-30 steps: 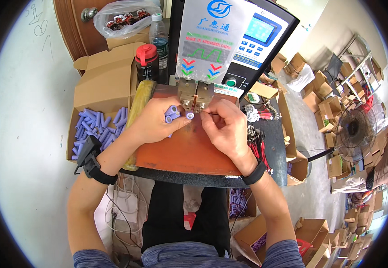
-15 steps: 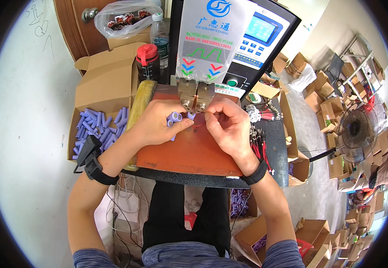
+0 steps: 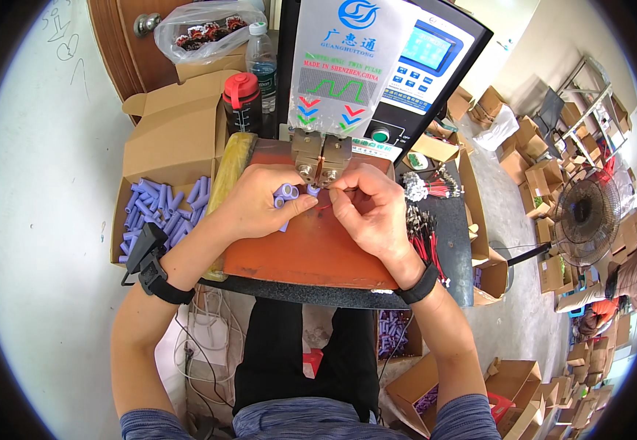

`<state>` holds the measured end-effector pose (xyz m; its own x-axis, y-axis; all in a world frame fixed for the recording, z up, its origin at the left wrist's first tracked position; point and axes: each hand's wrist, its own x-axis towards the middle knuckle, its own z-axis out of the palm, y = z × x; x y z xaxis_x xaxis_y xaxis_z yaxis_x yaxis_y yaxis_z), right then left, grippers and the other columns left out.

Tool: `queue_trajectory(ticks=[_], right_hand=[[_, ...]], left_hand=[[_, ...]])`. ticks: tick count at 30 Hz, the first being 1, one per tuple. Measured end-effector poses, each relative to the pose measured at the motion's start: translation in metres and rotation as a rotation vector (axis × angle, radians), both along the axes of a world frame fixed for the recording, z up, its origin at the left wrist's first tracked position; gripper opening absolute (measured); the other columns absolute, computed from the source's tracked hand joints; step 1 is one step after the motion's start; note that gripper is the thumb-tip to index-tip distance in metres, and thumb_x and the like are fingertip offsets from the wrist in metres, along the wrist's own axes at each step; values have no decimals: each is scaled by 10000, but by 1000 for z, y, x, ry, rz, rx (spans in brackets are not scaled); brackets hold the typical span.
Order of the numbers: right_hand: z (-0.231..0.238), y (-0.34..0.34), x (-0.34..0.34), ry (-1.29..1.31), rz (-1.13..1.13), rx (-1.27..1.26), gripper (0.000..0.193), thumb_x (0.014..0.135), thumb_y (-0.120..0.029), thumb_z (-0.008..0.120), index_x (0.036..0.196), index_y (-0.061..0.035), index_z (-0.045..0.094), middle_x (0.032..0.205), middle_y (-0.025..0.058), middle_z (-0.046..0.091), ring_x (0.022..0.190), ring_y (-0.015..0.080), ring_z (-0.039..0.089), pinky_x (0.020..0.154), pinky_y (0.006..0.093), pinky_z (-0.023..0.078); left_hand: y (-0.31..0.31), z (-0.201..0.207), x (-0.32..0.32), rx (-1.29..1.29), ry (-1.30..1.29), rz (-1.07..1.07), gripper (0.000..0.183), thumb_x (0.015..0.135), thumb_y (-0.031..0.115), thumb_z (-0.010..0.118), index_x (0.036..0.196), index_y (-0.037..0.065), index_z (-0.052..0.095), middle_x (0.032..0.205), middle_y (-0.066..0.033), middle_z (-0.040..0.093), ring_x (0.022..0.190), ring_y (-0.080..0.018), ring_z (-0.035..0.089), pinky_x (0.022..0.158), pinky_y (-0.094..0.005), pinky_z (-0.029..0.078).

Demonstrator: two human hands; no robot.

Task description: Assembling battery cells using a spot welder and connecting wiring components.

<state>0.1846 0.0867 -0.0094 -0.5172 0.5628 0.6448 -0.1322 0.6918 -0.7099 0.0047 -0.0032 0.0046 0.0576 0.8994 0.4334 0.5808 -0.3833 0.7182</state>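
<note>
My left hand (image 3: 254,204) is closed around several purple cylindrical battery cells (image 3: 286,192). Between its thumb and fingers, another purple cell (image 3: 313,190) stands end up, right beneath the copper electrodes (image 3: 321,167) of a spot welder (image 3: 377,110). From the other side my right hand (image 3: 370,209) comes close to that cell, thumb and forefinger pinched together at its top. A thin red wire (image 3: 324,207) shows beside the pinch and seems held there; the fingers hide its end. Both hands are just above an orange-brown mat (image 3: 304,253).
An open cardboard box (image 3: 168,158) of purple cells stands left, beside a yellow wrapped bar (image 3: 232,198). Behind are a black bottle with red lid (image 3: 242,103) and a clear bottle (image 3: 262,62). Red and black wire leads (image 3: 425,238) lie right. A fan (image 3: 586,216) stands beyond.
My right hand has shifted slightly left, closer to the cell under the electrodes. My left hand and its cells stay in place. In the far right background, a person has moved.
</note>
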Motion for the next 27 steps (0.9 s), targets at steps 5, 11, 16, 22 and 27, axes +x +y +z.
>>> queue_trajectory(ticks=[5,11,16,22,27], right_hand=[[5,-3,-1,-8,7,15,58,738,-6,663,782,-23,630,708,58,597,574,154,568,506,263,446],[2,-2,0,-10,-7,7,58,742,-5,666,786,-19,631,712,55,597,567,142,567,500,257,445],[4,-3,-1,-1,-8,-3,56,746,-6,666,788,-17,632,704,53,593,559,134,563,493,254,442],[-3,4,1,36,-75,9,53,743,-2,660,783,-21,630,704,47,600,559,113,556,507,238,446],[-3,3,-3,88,-95,-104,45,747,11,641,777,-13,618,699,28,603,589,78,566,530,218,456]], left_hand=[[2,-5,0,56,-23,4,188,809,196,699,888,30,657,656,-109,607,555,-223,592,541,-320,450],[0,0,0,-76,16,23,191,807,186,695,914,30,664,706,-123,630,600,-232,608,579,-316,464],[1,-3,-2,-21,-21,10,225,811,206,701,951,34,663,722,-119,637,621,-208,609,588,-311,465],[-4,0,0,-17,-134,76,271,700,182,808,838,26,636,718,-64,627,609,-163,578,589,-298,455],[-4,0,-4,73,-102,50,283,667,135,830,805,31,606,768,-38,632,654,-107,565,608,-258,448]])
